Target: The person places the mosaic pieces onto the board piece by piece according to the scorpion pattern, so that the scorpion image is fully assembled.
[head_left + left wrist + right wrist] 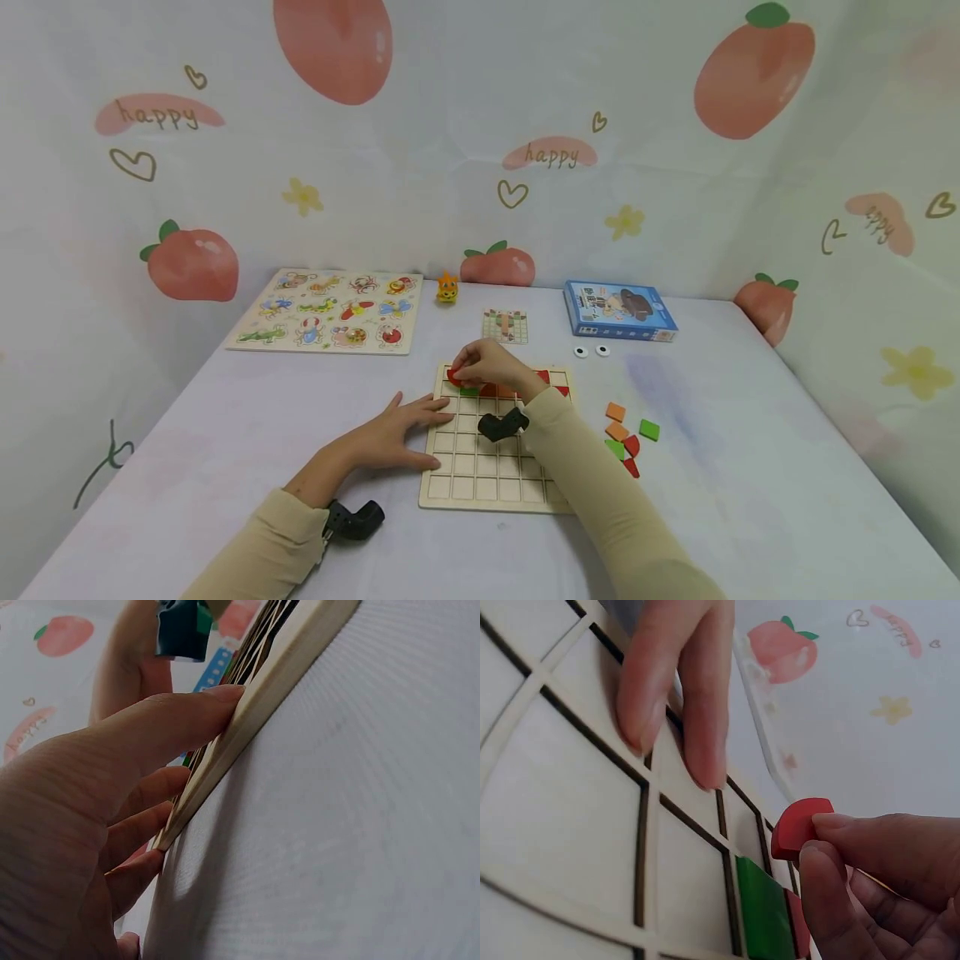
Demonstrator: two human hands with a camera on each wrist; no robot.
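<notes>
A pale wooden grid board (463,489) lies flat on the table. My left hand (384,435) rests along its left edge, fingers and thumb extended; the left wrist view shows the thumb (172,724) touching the rim. Over the board's far left corner, my right hand (491,367) pinches a red piece with one rounded side (799,831) between thumb and finger. Close by, a green tile (763,911) sits in a cell. More red and orange tiles lie along the far rows, partly hidden by my right hand and forearm.
Right of the board lie loose orange, green and red tiles (649,430). Farther back are two eye discs (603,351), a blue box (621,311), a small pattern card (506,327), an orange figurine (447,288) and an insect puzzle board (326,310).
</notes>
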